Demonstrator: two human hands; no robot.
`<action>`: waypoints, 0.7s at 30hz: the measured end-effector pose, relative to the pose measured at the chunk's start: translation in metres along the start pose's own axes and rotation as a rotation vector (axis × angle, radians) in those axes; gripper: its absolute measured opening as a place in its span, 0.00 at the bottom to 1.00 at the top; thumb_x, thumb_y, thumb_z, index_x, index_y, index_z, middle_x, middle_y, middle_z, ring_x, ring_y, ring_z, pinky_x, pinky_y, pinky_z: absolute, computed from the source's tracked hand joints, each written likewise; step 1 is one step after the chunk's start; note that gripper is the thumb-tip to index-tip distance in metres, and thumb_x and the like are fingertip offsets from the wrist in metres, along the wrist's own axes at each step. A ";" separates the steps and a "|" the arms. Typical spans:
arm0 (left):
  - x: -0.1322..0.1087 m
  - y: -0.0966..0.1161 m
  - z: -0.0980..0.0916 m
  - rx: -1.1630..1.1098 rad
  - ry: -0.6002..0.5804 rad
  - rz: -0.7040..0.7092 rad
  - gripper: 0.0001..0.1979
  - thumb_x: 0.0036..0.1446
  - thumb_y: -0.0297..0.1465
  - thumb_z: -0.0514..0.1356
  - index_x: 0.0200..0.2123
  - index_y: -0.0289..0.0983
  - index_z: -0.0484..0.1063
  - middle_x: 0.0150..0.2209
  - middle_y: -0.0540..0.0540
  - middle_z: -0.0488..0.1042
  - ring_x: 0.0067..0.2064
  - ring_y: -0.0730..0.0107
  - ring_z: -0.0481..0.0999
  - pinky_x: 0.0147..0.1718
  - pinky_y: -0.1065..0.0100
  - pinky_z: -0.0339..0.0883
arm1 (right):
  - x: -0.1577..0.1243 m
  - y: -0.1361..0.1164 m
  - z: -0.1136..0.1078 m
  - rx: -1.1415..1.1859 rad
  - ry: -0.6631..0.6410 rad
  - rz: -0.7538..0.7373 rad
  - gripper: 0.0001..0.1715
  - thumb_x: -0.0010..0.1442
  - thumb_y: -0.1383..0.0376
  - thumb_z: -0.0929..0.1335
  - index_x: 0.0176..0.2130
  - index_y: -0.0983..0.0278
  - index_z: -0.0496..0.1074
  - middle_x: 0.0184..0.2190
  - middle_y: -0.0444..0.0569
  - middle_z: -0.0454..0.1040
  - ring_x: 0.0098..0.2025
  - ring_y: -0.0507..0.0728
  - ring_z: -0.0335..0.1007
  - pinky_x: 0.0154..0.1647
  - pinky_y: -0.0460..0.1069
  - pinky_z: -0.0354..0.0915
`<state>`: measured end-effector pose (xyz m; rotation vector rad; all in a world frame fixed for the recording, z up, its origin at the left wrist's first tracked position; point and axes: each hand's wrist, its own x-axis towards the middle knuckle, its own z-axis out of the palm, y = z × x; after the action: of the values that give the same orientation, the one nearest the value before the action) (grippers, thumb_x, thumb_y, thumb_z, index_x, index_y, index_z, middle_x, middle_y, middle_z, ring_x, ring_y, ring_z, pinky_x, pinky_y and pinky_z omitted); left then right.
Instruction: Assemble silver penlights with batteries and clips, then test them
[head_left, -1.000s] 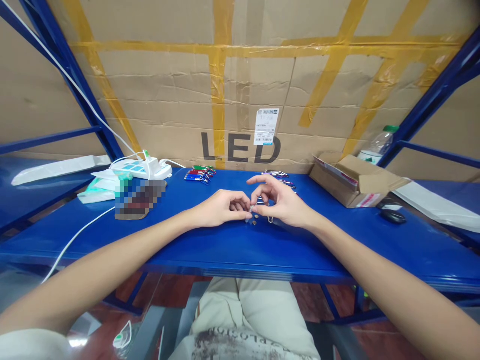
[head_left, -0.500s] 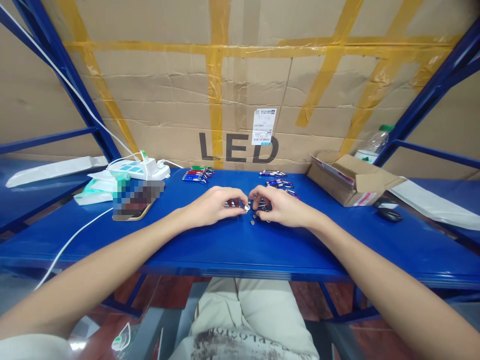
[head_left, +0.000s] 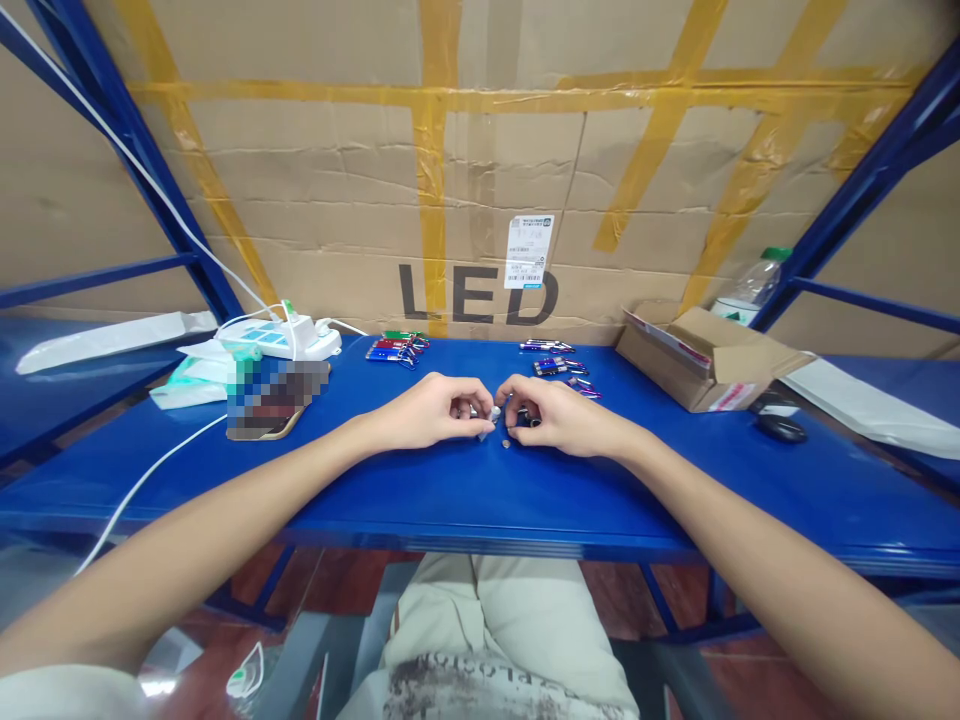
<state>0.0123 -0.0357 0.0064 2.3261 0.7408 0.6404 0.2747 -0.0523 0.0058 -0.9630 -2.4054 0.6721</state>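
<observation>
My left hand [head_left: 431, 412] is closed at the middle of the blue table, pinching a small silver metal tube [head_left: 496, 412] whose end sticks out past the fingertips. The rest of the tube is mostly hidden by the fingers. Just to its right, my right hand [head_left: 562, 416] has thumb and fingers curled together near the tube's end; what they hold, if anything, is too small to make out. On the table between the hands lies a small round button cell [head_left: 506, 444]. Something dark and shiny shows behind the right fingers.
Red, blue and green keychain flashlights with clips [head_left: 396, 350] lie at the back; more flashlights [head_left: 556, 367] lie behind my right hand. A phone [head_left: 274, 402] and a white power strip [head_left: 289, 338] are left. An open cardboard box [head_left: 679, 360] and black mouse [head_left: 780, 427] are right.
The tube's open end, facing me before, is now turned and partly covered by my left fingers. My right fingers have shifted slightly, and fewer button cells show between the hands.
</observation>
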 end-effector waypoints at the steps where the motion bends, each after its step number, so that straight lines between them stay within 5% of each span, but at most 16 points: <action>1: 0.000 0.000 0.000 0.001 0.001 0.000 0.14 0.63 0.40 0.70 0.45 0.36 0.80 0.33 0.49 0.80 0.33 0.70 0.75 0.34 0.70 0.68 | 0.000 0.001 -0.001 0.006 0.038 0.003 0.20 0.58 0.70 0.72 0.50 0.58 0.71 0.38 0.44 0.83 0.37 0.57 0.76 0.39 0.51 0.67; 7: 0.000 0.001 0.001 0.021 -0.002 0.010 0.14 0.65 0.41 0.68 0.45 0.36 0.80 0.30 0.51 0.78 0.29 0.72 0.72 0.32 0.70 0.65 | -0.001 -0.006 -0.002 0.123 0.260 -0.036 0.25 0.62 0.64 0.74 0.56 0.57 0.67 0.41 0.46 0.81 0.35 0.56 0.67 0.39 0.52 0.64; 21: 0.000 0.005 -0.001 0.145 0.021 0.090 0.12 0.67 0.39 0.68 0.45 0.36 0.80 0.29 0.52 0.76 0.29 0.73 0.72 0.32 0.71 0.63 | -0.001 -0.013 0.003 0.244 0.229 -0.059 0.25 0.64 0.60 0.75 0.58 0.58 0.68 0.42 0.47 0.82 0.35 0.55 0.68 0.39 0.53 0.63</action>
<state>0.0134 -0.0390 0.0106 2.5007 0.7166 0.6714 0.2670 -0.0621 0.0115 -0.8165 -2.0881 0.7675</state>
